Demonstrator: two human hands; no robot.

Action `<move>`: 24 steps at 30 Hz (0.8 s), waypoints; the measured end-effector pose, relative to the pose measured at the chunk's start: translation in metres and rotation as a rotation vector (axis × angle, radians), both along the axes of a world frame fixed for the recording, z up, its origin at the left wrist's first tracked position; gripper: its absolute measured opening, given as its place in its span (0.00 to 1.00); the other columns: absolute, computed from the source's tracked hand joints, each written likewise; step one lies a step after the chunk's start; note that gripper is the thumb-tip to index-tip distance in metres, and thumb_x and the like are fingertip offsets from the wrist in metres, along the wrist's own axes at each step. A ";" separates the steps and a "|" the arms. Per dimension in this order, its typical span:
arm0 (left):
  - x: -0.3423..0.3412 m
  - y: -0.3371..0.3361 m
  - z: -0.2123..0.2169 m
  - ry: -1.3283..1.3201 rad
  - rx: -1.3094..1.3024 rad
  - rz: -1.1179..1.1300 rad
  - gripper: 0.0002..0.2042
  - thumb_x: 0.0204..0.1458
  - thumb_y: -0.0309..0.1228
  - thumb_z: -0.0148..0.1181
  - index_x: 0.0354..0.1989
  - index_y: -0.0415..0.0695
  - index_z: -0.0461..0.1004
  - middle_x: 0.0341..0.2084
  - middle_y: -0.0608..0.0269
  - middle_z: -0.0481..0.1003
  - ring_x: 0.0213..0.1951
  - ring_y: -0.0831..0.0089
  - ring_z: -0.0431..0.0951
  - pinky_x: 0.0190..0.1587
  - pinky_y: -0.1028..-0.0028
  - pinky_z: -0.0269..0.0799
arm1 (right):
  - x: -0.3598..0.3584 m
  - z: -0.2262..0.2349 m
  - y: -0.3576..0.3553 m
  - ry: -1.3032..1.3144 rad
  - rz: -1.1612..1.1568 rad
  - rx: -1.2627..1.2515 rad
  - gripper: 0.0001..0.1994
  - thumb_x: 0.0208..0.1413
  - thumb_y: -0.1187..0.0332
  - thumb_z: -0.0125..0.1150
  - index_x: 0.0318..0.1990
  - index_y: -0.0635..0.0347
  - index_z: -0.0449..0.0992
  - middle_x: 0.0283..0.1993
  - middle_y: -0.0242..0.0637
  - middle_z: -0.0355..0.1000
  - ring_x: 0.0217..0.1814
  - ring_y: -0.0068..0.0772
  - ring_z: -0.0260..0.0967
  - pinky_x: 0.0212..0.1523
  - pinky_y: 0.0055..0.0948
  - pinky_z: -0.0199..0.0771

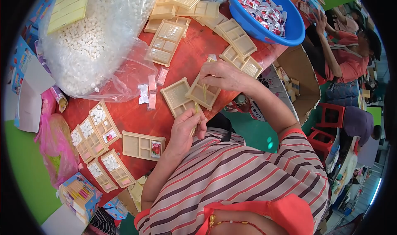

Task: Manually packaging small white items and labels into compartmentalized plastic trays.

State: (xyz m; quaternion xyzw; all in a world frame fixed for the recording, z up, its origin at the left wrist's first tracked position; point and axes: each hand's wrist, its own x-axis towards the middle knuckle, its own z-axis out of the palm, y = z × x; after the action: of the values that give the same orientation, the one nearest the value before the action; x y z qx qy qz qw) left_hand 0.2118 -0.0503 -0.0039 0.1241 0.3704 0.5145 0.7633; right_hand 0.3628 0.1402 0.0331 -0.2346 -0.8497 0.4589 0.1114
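My right hand (225, 74) is closed, fingertips down, over a beige compartment tray (209, 97). Thin yellowish sticks (204, 92) hang from its pinch. To the lower left, my left hand (186, 125) is also closed, with a slim yellowish piece (196, 106) poking out past the fingers; its exact kind is unclear. Another beige tray (173, 95) lies beside the first, partly overlapped and just beyond my left hand. Left of my left forearm sits a tray with a red-pictured packet (156, 149) in one compartment.
Filled trays (98, 116) hold white pellets at left. A clear bag of white pellets (82, 40) covers the far left. Stacked beige trays (167, 40) and a blue basin of wrapped sweets (235, 20) stand farther back. Small packets (152, 84) lie mid-table. A person (345, 49) sits at right.
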 end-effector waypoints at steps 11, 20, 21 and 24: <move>-0.010 -0.014 0.007 -0.064 -0.035 0.132 0.07 0.64 0.30 0.47 0.39 0.40 0.68 0.23 0.54 0.73 0.20 0.65 0.72 0.28 0.70 0.71 | 0.005 0.003 -0.027 -0.050 -0.085 0.589 0.04 0.52 0.68 0.59 0.34 0.57 0.75 0.32 0.37 0.68 0.40 0.39 0.68 0.45 0.38 0.62; -0.001 0.002 0.009 -0.061 0.004 0.048 0.08 0.64 0.29 0.46 0.40 0.38 0.69 0.23 0.53 0.74 0.20 0.65 0.73 0.27 0.71 0.72 | 0.092 -0.022 -0.037 -0.303 -0.662 0.899 0.06 0.51 0.69 0.62 0.36 0.56 0.75 0.36 0.36 0.70 0.43 0.41 0.68 0.46 0.39 0.62; 0.002 0.006 0.010 -0.058 0.021 0.031 0.08 0.64 0.29 0.46 0.39 0.38 0.69 0.23 0.53 0.74 0.20 0.66 0.73 0.27 0.72 0.72 | 0.094 -0.023 -0.041 -0.342 -0.642 0.876 0.06 0.50 0.69 0.62 0.36 0.57 0.75 0.36 0.36 0.69 0.43 0.40 0.68 0.47 0.39 0.62; 0.008 0.017 0.012 -0.046 0.036 0.000 0.08 0.63 0.29 0.46 0.39 0.38 0.70 0.24 0.53 0.75 0.20 0.66 0.73 0.26 0.72 0.72 | 0.095 -0.031 -0.048 -0.408 -0.594 0.900 0.06 0.50 0.69 0.62 0.35 0.57 0.74 0.35 0.36 0.69 0.42 0.40 0.67 0.48 0.39 0.62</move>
State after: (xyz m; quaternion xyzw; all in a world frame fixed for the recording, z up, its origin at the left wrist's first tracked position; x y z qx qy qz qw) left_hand 0.2202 -0.0335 0.0081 0.1260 0.3435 0.5236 0.7694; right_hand 0.4576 0.0917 0.0020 -0.4762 -0.8634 -0.0531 0.1583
